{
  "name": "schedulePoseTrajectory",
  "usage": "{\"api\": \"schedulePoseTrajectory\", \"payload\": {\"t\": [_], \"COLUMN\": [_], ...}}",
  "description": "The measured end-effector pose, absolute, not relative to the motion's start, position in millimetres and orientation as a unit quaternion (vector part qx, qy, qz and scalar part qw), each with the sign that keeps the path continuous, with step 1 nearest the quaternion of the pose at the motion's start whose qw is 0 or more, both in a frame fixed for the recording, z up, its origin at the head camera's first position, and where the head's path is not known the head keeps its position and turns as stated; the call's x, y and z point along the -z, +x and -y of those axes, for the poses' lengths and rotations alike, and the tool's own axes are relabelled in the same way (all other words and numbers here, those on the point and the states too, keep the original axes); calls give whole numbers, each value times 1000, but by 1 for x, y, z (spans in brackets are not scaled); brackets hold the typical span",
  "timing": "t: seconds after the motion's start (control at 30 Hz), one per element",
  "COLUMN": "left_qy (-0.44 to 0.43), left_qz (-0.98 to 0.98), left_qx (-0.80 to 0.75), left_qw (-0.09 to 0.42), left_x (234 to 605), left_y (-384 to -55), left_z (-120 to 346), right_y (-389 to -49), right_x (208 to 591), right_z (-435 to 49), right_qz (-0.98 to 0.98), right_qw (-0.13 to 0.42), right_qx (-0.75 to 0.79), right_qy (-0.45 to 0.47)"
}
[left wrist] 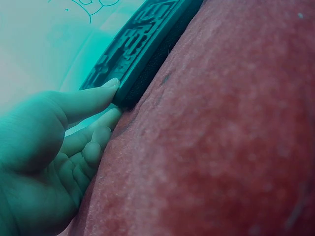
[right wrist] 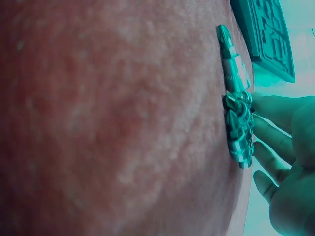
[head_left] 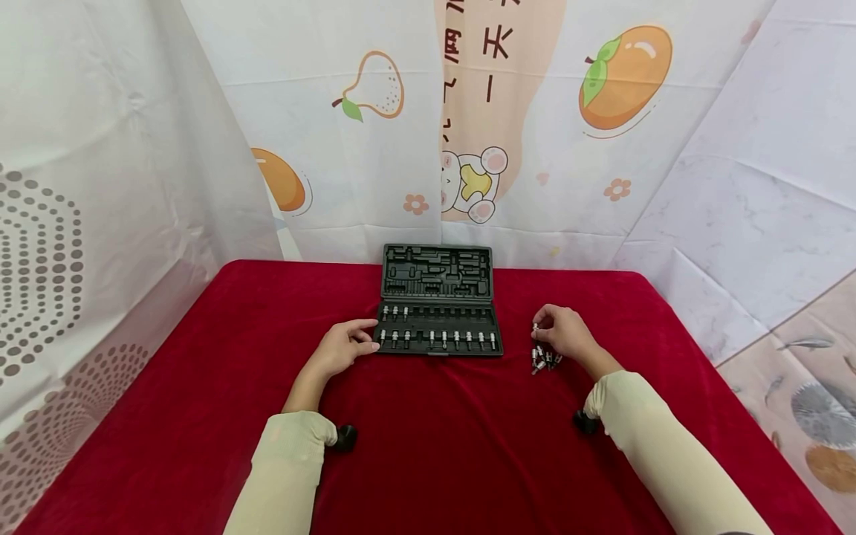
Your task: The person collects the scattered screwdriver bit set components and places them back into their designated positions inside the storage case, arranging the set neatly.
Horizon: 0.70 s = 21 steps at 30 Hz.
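An unfolded black tool case (head_left: pixel 438 301) lies on the table, its lid leaning back and its tray facing me. Bit sockets (head_left: pixel 394 336) stand in its two rows, leaving some upper slots vacant and one gap in the lower row. My left hand (head_left: pixel 339 346) holds the case's front left corner between thumb and fingers. To the right of the case, my right hand (head_left: pixel 565 332) pinches a small silver bit socket (head_left: pixel 535 327) in its fingertips. Just below that hand lies a loose heap of bit sockets (head_left: pixel 540 360); the right wrist view shows one with a pointed tip (right wrist: pixel 224 39).
Red velvety cloth (head_left: pixel 441 446) covers the table. Behind it hangs a white curtain (head_left: pixel 301 111) printed with fruit. Black wrist devices (head_left: pixel 345 438) sit at both cuffs.
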<state>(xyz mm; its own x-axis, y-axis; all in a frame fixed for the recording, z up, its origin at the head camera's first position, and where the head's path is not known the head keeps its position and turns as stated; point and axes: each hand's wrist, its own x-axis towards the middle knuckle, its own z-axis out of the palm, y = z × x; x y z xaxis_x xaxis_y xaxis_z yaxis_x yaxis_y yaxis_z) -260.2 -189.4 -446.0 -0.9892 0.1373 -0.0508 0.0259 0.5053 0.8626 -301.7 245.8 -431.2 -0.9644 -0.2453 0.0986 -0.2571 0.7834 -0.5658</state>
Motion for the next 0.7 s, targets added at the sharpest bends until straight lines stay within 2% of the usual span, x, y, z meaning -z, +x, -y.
{"api": "schedulePoseTrajectory", "payload": {"t": [0.33, 0.7], "left_qy": [53, 50], "left_qz": [-867, -865], "left_qx": [-493, -497], "left_qw": [54, 52], "left_x": [444, 445], "left_y": [-259, -261], "left_z": [189, 189], "right_y": [-303, -301], "right_x": [432, 430], "right_z": [-237, -225], "right_qz": [940, 937], "right_qw": [40, 50], "right_qx": [-318, -327], "right_qy": [114, 113]}}
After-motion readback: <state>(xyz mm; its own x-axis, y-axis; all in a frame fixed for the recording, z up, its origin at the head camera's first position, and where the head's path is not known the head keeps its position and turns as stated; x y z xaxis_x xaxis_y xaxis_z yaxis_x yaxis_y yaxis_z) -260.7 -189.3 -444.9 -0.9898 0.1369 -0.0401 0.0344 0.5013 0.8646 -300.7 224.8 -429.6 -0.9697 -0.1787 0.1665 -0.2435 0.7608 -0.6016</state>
